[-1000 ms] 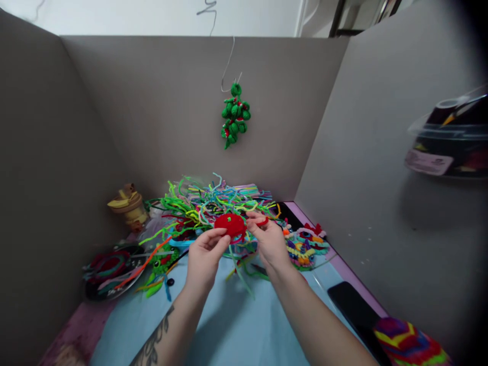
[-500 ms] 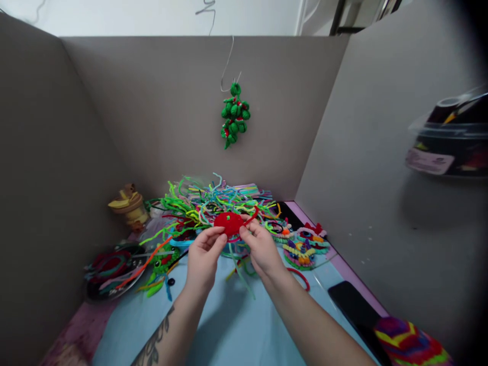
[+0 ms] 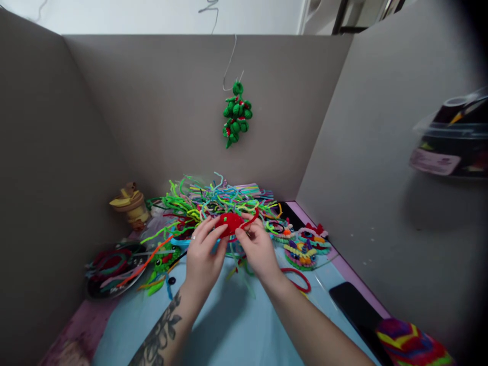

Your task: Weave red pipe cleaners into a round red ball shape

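Both my hands hold a small red coiled pipe-cleaner piece [image 3: 229,221] with a green speck on it, raised above the light blue table mat [image 3: 224,325]. My left hand [image 3: 202,256] pinches its left side with thumb and fingers. My right hand [image 3: 256,248] grips its right side, where a loose red pipe-cleaner end [image 3: 252,217] curls upward. Right behind the piece lies a big tangled heap of coloured pipe cleaners [image 3: 213,201]. A red pipe-cleaner loop [image 3: 297,278] rests on the mat by my right wrist.
Grey partition walls enclose the desk; a green pipe-cleaner cluster [image 3: 236,114] hangs on the back wall. A yellow figure [image 3: 127,203] and a dark tray of scraps [image 3: 112,267] sit left. Finished colourful pieces [image 3: 305,246], a black phone [image 3: 358,317] and a rainbow piece [image 3: 409,345] lie right.
My hands have closed in together around the red piece, lifting it slightly. The right hand shifted left and let the red loop come to rest on the mat.
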The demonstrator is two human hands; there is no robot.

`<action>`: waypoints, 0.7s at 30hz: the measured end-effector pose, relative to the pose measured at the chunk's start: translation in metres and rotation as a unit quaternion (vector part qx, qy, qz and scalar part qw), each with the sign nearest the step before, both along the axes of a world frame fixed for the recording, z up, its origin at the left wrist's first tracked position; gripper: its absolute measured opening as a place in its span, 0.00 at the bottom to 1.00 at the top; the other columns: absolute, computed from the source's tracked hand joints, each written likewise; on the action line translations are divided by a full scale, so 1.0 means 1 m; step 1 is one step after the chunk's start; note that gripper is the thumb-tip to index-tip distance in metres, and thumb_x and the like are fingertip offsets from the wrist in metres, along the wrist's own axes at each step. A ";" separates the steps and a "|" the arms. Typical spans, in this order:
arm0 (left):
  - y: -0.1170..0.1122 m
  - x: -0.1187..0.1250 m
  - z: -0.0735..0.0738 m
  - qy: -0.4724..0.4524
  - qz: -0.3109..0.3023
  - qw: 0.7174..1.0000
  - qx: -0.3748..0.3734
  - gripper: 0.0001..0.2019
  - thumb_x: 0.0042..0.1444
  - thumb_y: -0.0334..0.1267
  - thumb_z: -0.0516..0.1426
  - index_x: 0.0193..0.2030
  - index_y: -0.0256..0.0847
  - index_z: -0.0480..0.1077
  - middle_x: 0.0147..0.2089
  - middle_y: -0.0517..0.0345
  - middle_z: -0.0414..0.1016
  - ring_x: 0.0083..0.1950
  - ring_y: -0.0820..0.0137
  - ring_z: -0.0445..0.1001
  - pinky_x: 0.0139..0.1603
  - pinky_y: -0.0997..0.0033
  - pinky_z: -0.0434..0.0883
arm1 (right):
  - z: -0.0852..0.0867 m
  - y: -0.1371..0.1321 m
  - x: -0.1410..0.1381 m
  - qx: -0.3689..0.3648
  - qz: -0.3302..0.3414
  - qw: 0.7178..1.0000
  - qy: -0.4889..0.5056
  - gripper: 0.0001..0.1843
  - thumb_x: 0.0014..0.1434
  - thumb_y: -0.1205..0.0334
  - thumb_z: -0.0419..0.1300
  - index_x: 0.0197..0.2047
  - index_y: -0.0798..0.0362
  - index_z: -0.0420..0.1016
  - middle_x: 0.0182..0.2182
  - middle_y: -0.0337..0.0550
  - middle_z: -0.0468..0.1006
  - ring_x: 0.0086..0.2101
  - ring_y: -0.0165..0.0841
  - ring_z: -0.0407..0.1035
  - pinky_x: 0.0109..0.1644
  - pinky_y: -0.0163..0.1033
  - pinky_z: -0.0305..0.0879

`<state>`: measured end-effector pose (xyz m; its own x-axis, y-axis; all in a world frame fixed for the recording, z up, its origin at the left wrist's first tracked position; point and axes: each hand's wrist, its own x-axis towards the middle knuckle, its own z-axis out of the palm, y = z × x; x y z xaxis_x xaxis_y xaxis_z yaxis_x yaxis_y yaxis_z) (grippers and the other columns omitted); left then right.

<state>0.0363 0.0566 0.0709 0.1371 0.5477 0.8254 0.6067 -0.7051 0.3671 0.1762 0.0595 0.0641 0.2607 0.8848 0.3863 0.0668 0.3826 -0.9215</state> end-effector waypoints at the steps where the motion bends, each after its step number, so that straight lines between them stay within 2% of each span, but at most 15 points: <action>1: 0.001 -0.001 -0.001 0.024 -0.008 1.000 0.012 0.15 0.54 0.30 0.58 0.48 0.43 0.72 0.51 0.50 0.75 0.56 0.62 0.70 0.57 0.57 0.67 | 0.000 -0.001 -0.001 0.002 0.005 1.000 0.001 0.08 0.54 0.58 0.61 0.27 0.53 0.72 0.49 0.49 0.69 0.51 0.40 0.64 0.55 0.44 0.59; 7: 0.001 -0.004 -0.006 0.076 0.012 0.996 0.054 0.18 0.54 0.28 0.57 0.52 0.42 0.70 0.51 0.48 0.76 0.51 0.64 0.75 0.53 0.64 0.71 | -0.004 -0.002 -0.007 -0.009 0.071 0.996 0.053 0.09 0.55 0.56 0.60 0.33 0.53 0.74 0.53 0.49 0.71 0.51 0.40 0.66 0.57 0.47 0.60; 11: 0.000 -0.004 -0.003 0.065 -0.006 0.997 0.035 0.16 0.55 0.29 0.56 0.50 0.42 0.72 0.50 0.49 0.77 0.49 0.64 0.76 0.52 0.65 0.73 | -0.002 -0.004 -0.008 -0.014 0.105 0.990 0.089 0.11 0.55 0.55 0.61 0.37 0.53 0.75 0.52 0.48 0.72 0.49 0.39 0.69 0.56 0.45 0.62; 15: 0.000 -0.004 -0.003 0.066 -0.016 0.997 0.038 0.15 0.57 0.28 0.54 0.50 0.42 0.72 0.50 0.48 0.77 0.49 0.65 0.77 0.51 0.66 0.74 | 0.000 -0.006 -0.009 -0.032 0.116 0.987 0.110 0.14 0.53 0.55 0.62 0.42 0.52 0.75 0.51 0.48 0.74 0.47 0.39 0.70 0.55 0.46 0.64; 21: 0.003 -0.007 -0.012 0.094 -0.017 0.994 0.055 0.18 0.57 0.25 0.52 0.53 0.41 0.70 0.52 0.47 0.75 0.52 0.65 0.75 0.53 0.65 0.73 | -0.003 -0.006 -0.010 -0.026 0.116 0.984 0.130 0.12 0.53 0.55 0.63 0.39 0.52 0.76 0.52 0.47 0.73 0.48 0.39 0.69 0.56 0.47 0.63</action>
<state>0.0290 0.0597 0.0589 0.3108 0.4472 0.8387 0.6326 -0.7559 0.1686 0.1660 0.0539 0.0610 0.1330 0.9492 0.2852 -0.2583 0.3110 -0.9147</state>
